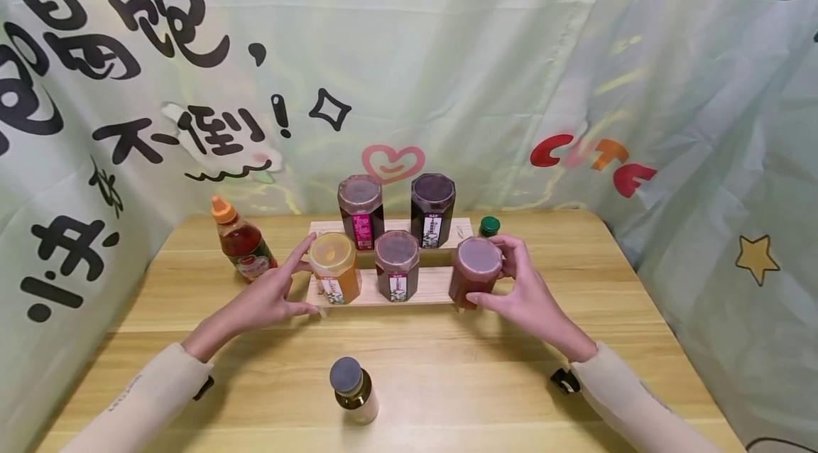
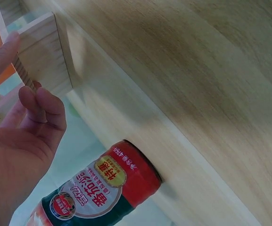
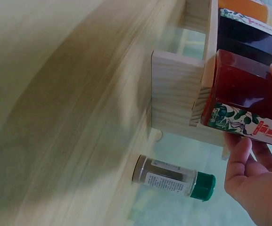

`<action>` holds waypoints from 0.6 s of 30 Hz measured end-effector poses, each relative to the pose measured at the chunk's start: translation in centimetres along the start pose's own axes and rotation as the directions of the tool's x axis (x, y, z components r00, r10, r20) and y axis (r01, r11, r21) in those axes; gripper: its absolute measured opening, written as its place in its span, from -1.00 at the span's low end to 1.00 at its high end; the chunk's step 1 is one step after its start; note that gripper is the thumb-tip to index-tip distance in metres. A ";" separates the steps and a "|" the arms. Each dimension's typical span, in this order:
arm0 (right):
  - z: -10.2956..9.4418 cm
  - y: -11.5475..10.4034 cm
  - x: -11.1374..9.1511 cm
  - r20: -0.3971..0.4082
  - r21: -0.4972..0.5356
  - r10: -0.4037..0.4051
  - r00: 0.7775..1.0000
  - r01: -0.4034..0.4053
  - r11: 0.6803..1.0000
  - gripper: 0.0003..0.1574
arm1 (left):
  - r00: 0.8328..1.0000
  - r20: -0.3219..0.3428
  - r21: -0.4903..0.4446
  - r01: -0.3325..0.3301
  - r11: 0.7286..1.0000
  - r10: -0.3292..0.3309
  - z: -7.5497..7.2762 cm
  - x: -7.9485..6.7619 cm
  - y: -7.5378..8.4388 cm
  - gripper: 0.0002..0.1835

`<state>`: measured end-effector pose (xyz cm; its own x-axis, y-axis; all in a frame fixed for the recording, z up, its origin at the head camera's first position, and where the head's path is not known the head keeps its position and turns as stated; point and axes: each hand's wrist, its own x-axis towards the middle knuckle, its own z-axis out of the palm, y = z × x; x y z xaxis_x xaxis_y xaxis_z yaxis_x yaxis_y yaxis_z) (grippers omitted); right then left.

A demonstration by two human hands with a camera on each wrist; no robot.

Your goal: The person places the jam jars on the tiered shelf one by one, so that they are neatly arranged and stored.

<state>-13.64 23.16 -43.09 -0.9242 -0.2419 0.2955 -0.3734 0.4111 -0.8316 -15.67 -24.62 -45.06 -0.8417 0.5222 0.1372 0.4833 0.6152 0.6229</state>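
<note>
From my remote seat I see my right hand wrapped round a red-filled hexagonal jar with a clear lid, thumb low on its near face and fingers curled behind it. The jar sits at the right end of the lower step of the pale wooden two-tier stand, though I can't tell whether its base is fully seated or hanging off the edge. In the right wrist view the same jar shows its leaf-printed label, with my fingertips just under it.

My left hand is spread, fingers straight, grasping nothing — the fingertips lie against the amber-filled hexagonal jar with a yellow lid at the left end of the same step.

I judge the red jar full, so fairly heavy for its size, and rigid. It looks like glass or hard plastic; if glass, it will break if dropped. The flat sides are smooth and could slip, so a hold across two opposite faces, at or below mid-height over the label, seems safest; I would not trust the lid to bear the weight.

Behind it stands a small green-capped spice bottle — close enough to be knocked.
</note>
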 end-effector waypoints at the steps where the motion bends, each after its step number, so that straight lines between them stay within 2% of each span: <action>1: 0.1 0.0 0.1 0.003 0.003 0.003 1.000 -0.003 1.000 0.25 | 1.000 -0.001 -0.001 -0.004 1.000 0.004 0.0 0.0 0.0 0.46; 10: 0.5 0.6 1.0 0.040 0.032 0.010 0.999 -0.011 0.999 0.24 | 1.000 0.007 0.008 0.012 1.000 -0.012 -0.1 -0.1 0.1 0.47; 18: 0.5 0.6 1.2 0.046 0.028 -0.038 0.998 0.036 0.999 0.30 | 1.000 0.001 0.013 0.015 1.000 -0.015 0.0 -0.1 0.2 0.47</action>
<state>-14.94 22.71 -43.52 -0.9049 -0.2973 0.3046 -0.4044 0.3772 -0.8331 -15.53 -24.52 -44.95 -0.8486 0.5134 0.1273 0.4736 0.6304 0.6150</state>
